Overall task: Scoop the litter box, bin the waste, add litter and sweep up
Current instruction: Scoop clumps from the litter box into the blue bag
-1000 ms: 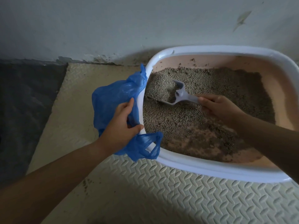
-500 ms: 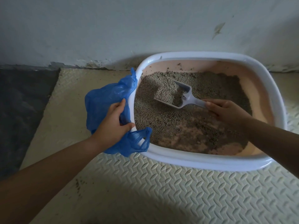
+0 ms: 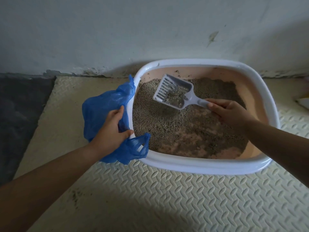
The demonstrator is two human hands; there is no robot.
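A white-rimmed litter box (image 3: 200,166) with a pink inside stands against the wall, holding grey litter (image 3: 160,124) that thins to bare patches near the front. My right hand (image 3: 229,113) grips the handle of a pale slotted scoop (image 3: 173,92), lifted above the litter with a clump and some grains in it. My left hand (image 3: 112,131) holds a blue plastic bag (image 3: 100,111) against the box's left rim, thumb toward the rim. The bag's handle loop hangs over the front-left corner.
The box sits on a cream foam mat (image 3: 184,203) with a raised pattern and a few scattered litter grains (image 3: 75,196). Dark floor (image 3: 20,111) lies to the left. A stained white wall (image 3: 117,34) stands right behind. A pale object (image 3: 303,102) shows at the right edge.
The scoop has risen out of the litter and now shows its slotted face, most grains sifted away. The left hand and bag stay at the rim. The camera view has shifted.
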